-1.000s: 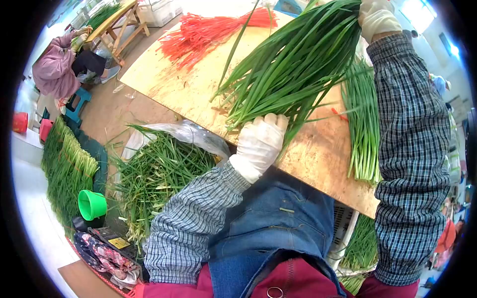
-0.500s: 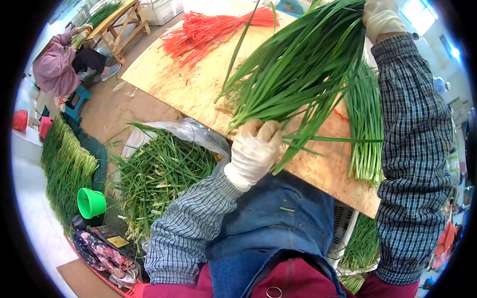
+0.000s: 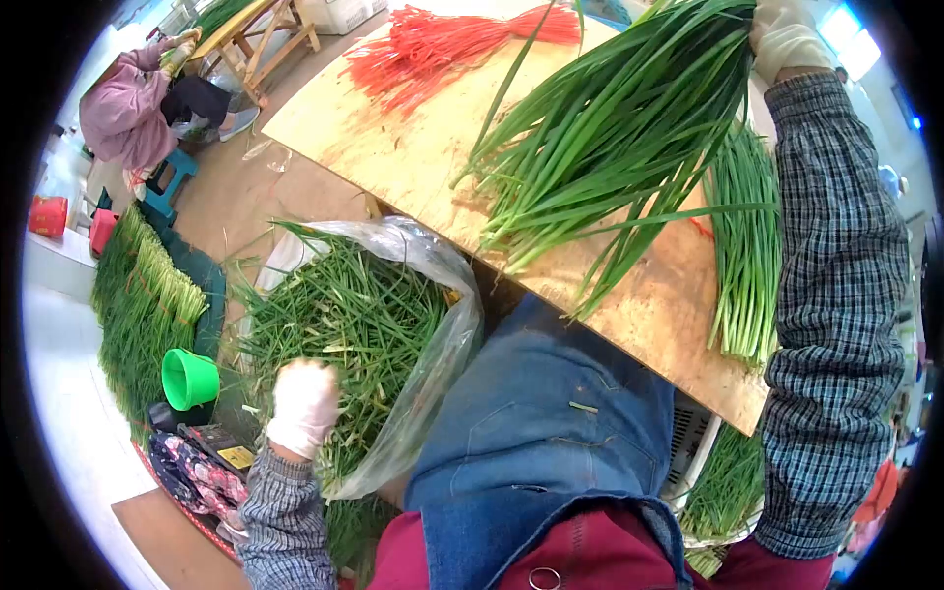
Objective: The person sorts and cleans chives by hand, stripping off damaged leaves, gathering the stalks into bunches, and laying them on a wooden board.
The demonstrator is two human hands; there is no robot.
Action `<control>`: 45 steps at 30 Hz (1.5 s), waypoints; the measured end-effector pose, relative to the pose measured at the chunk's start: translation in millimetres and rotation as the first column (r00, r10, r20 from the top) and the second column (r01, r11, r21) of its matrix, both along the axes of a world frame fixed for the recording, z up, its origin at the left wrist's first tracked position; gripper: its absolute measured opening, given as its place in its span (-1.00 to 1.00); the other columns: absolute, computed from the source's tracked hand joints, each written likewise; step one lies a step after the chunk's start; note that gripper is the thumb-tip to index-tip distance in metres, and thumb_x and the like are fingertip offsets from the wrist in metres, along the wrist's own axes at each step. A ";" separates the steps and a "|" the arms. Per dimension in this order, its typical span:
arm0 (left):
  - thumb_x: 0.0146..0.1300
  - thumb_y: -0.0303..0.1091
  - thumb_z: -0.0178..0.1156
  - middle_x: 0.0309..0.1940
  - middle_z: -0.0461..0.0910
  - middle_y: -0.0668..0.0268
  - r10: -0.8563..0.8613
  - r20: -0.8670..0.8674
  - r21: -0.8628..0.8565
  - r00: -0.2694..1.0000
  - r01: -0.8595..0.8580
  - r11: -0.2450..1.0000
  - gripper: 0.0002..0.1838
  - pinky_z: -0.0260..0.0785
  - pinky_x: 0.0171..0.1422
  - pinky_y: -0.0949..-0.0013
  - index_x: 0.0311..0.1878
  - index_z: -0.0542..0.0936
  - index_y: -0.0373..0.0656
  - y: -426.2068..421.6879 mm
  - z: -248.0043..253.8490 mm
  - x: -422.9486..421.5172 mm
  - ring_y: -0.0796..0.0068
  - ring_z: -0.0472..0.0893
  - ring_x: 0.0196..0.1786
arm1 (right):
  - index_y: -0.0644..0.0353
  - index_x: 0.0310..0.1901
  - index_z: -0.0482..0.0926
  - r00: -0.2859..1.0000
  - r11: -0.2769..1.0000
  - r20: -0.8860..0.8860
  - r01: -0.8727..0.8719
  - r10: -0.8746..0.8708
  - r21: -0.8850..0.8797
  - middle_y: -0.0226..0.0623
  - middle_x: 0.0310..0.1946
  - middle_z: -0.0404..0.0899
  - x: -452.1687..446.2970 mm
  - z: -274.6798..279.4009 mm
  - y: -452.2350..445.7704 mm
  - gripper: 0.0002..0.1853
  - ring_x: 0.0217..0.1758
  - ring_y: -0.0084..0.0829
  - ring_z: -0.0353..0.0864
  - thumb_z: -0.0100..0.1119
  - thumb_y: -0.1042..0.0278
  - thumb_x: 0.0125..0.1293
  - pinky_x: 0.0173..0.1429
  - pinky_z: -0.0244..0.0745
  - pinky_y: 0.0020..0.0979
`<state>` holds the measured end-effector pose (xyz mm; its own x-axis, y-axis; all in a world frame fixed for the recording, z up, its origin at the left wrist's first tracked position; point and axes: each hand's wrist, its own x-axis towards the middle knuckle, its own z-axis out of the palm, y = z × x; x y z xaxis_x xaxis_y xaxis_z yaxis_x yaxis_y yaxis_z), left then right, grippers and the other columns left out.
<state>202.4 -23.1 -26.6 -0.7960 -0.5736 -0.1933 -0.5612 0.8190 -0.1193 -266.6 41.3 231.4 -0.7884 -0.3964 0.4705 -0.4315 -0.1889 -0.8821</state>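
Note:
My right hand, in a pale glove, grips the leafy end of a large bunch of garlic chives at the top right. Its leaves fan down and left over the wooden board, with the pale stem ends near the board's front edge. My left hand, gloved too, is over the loose green leaves in a clear plastic bag. It looks closed; its fingertips are hidden, so I cannot make out what they hold. A second chive bundle lies on the board's right side.
Red ties lie in a pile at the board's back. More chives lie in a row on the left, near a green bucket. A person sits at a wooden bench at upper left. A white crate stands under the board.
My left hand has left the stem ends of the bunch and moved down and left to the bag of loose leaves. My right hand still holds the chives.

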 end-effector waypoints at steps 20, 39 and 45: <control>-0.20 -0.55 0.12 -0.54 0.46 0.20 -0.069 -0.225 0.011 0.972 0.073 0.997 -0.91 0.42 -0.44 0.24 -0.54 0.54 -0.17 2.8 -9.9 -59.2 0.24 0.54 -0.50 | 0.38 -0.48 0.52 0.999 0.999 0.022 0.033 -0.033 0.014 -0.23 -0.61 0.50 -3.4 0.5 6.9 -0.81 -0.61 -0.34 0.49 0.00 0.43 0.17 -0.48 0.42 -0.37; 0.09 -0.36 0.20 -0.40 0.56 -0.01 0.311 -0.783 0.582 0.539 0.456 0.674 -0.77 0.40 -0.19 0.26 -0.20 0.57 -0.27 80.1 10.6 -243.2 0.11 0.58 -0.27 | 0.36 -0.41 0.50 0.973 0.999 0.227 -0.034 0.031 0.008 -0.26 -0.63 0.48 -40.8 -4.1 4.0 -0.80 -0.62 -0.35 0.47 -0.06 0.40 0.22 -0.49 0.39 -0.41; 0.04 -0.51 0.21 -0.51 0.60 0.24 0.509 -0.677 0.730 0.532 0.393 0.559 -0.86 0.36 -0.36 0.52 -0.30 0.62 -0.32 49.1 41.1 -166.6 0.60 0.53 -0.47 | 0.34 -0.41 0.49 0.975 0.999 0.224 0.003 0.005 -0.033 -0.25 -0.62 0.47 -32.1 -8.7 11.2 -0.83 -0.60 -0.32 0.47 -0.01 0.40 0.20 -0.48 0.39 -0.40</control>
